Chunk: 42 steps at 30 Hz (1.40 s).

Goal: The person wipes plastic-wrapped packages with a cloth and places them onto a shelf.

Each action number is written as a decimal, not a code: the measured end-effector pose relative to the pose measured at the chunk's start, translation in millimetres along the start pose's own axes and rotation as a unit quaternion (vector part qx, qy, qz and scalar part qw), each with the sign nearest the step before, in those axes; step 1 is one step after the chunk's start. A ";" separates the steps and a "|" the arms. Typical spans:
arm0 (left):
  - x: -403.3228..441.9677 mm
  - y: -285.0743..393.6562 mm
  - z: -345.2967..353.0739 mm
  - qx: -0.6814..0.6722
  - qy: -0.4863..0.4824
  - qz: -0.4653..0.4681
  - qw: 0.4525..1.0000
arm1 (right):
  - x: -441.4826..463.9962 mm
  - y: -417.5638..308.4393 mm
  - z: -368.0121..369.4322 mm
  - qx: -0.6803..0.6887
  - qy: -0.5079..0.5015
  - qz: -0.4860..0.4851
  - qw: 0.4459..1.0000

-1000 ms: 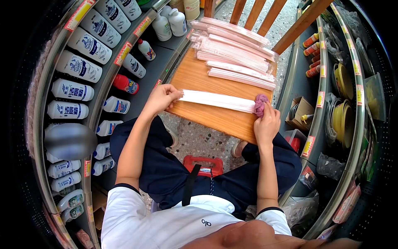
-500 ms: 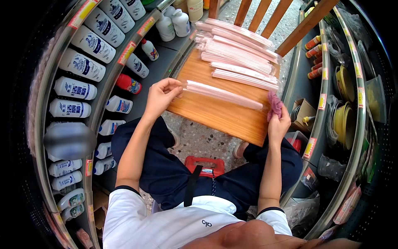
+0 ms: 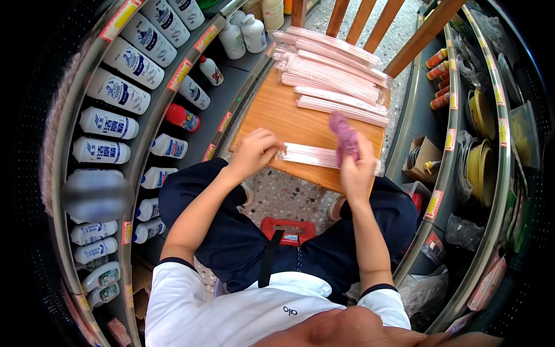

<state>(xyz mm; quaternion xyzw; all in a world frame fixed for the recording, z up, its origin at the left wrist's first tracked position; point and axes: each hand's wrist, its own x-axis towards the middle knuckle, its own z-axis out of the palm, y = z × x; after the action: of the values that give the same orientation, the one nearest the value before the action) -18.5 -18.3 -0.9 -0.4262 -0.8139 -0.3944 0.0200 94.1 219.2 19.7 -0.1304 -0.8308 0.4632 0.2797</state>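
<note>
A clear plastic pack of thin pink-and-white straw-like sticks (image 3: 309, 154) lies along the near edge of a wooden chair seat (image 3: 263, 113). My left hand (image 3: 255, 151) pinches the wrapper at the pack's left end. Bunched in my right hand (image 3: 359, 168) is a purple cloth (image 3: 343, 136), held over the right part of the pack; whether it touches the pack I cannot tell. Similar packs (image 3: 332, 75) lie stacked across the far half of the seat, towards the slatted back.
Shelves of white bottles (image 3: 118, 91) curve along the left, with a red-capped bottle (image 3: 210, 70) lower down. The right shelves hold orange-red cans (image 3: 437, 74), yellow round items (image 3: 478, 168) and a cardboard box (image 3: 425, 157). A red plastic object (image 3: 287, 230) sits between my knees.
The pack has come nearer to me, from mid-seat to the near edge. My left hand moved right and nearer with it; my right hand swung left with the cloth, over the pack.
</note>
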 end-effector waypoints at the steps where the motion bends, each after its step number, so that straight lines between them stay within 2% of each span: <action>1: -1.6 -1.3 2.6 0.008 -0.014 0.008 1.000 | -2.9 -10.0 7.5 -0.023 -0.019 -0.046 0.999; 4: -3.6 -1.0 4.7 0.019 -0.015 0.018 1.000 | -19.0 -25.5 32.1 -0.083 -0.073 -0.161 0.981; 7: -6.7 -3.1 4.8 0.038 -0.021 0.005 0.999 | -38.3 -23.5 58.5 -0.143 -0.134 -0.195 0.961; 10: -9.5 -6.1 -0.1 0.048 -0.034 -0.014 0.998 | -50.7 -21.9 72.8 -0.207 -0.136 -0.230 0.941; 14: -11.0 -0.4 -5.0 0.129 -0.052 0.002 0.990 | -51.0 -20.3 70.3 -0.222 -0.147 -0.233 0.935; 23: -12.0 8.4 -4.1 0.194 -0.036 0.013 0.980 | -50.4 -11.5 49.1 -0.252 -0.161 -0.201 0.933; 42: -8.8 12.9 -4.1 0.200 -0.043 0.000 0.979 | -54.0 21.6 -10.9 -0.308 -0.079 -0.118 0.941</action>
<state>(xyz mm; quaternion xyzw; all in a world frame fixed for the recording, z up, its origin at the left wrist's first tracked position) -5.0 -22.8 6.7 -0.4304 -0.8763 -0.2046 0.0699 143.3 212.7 -12.6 -0.0747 -0.9616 0.1574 0.2122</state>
